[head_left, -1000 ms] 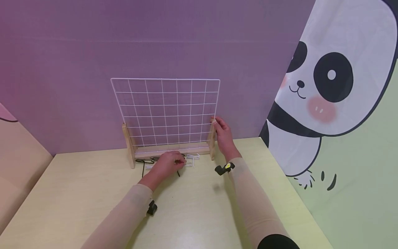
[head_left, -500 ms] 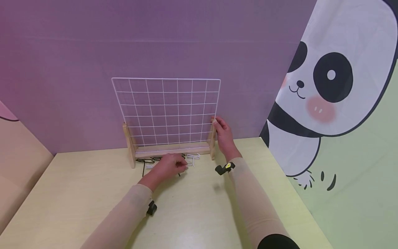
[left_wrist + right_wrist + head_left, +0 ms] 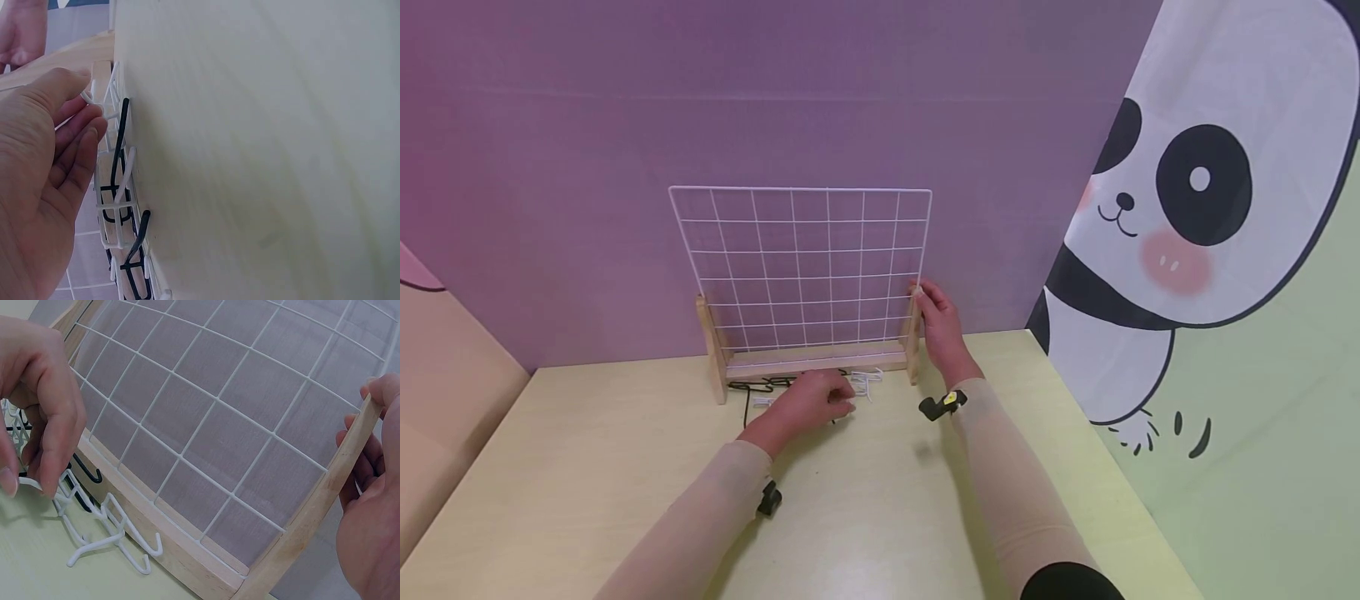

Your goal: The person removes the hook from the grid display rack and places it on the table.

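A white wire grid (image 3: pixel 805 250) stands upright in a wooden stand (image 3: pixel 711 354). My right hand (image 3: pixel 942 325) grips the top of the stand's right upright, seen closely as a wooden post (image 3: pixel 325 494) in the right wrist view. Low in front of the stand, my left hand (image 3: pixel 811 400) pinches the end of a white wire hook (image 3: pixel 94 100) between thumb and fingers. More white hooks (image 3: pixel 119 537) and black hooks (image 3: pixel 139 240) lie in a row on the table along the stand's base. My left hand covers part of that row in the head view.
The pale wooden table (image 3: pixel 865 517) reaches from the stand toward me. A purple backdrop (image 3: pixel 805 100) hangs right behind the grid. On the right, a wall panel carries a printed panda (image 3: pixel 1210 292).
My left hand has shifted slightly right along the hooks, and its fingertips have drawn together on the white hook. My right hand has stayed on the upright.
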`<state>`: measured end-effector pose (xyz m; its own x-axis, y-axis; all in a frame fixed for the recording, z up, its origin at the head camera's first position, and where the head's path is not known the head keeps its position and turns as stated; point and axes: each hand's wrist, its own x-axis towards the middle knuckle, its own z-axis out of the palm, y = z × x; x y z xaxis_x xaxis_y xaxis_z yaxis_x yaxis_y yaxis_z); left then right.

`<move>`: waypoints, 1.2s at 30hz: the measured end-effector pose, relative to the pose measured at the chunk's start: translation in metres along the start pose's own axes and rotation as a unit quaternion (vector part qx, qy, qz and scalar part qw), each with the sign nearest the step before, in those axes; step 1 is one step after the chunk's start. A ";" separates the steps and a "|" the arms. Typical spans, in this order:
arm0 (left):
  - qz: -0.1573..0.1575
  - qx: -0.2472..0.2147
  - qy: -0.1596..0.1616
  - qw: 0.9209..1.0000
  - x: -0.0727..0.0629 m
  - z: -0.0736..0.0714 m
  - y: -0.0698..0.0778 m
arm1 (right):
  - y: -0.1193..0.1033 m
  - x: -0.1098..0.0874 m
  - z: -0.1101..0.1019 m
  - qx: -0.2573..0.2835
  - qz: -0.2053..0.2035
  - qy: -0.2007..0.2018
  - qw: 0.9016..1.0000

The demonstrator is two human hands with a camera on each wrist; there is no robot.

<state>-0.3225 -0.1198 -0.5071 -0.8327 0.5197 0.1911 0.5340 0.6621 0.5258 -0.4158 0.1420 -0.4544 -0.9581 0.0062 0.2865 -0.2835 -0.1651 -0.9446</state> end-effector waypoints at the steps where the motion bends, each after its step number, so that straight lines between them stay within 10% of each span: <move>1: 0.000 0.002 0.000 1.000 0.000 0.000 0.000 | 0.000 0.000 0.000 -0.001 0.000 -0.001 1.000; 36: -0.010 -0.002 0.000 1.000 -0.015 -0.012 0.001 | -0.007 0.002 -0.013 -0.057 0.007 -0.029 0.998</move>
<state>-0.3107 -0.1335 -0.4990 -0.8426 0.5074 0.1806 0.5173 0.6694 0.5331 -0.4161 0.1556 -0.4495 -0.9588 -0.0536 0.2791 -0.2764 -0.0514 -0.9597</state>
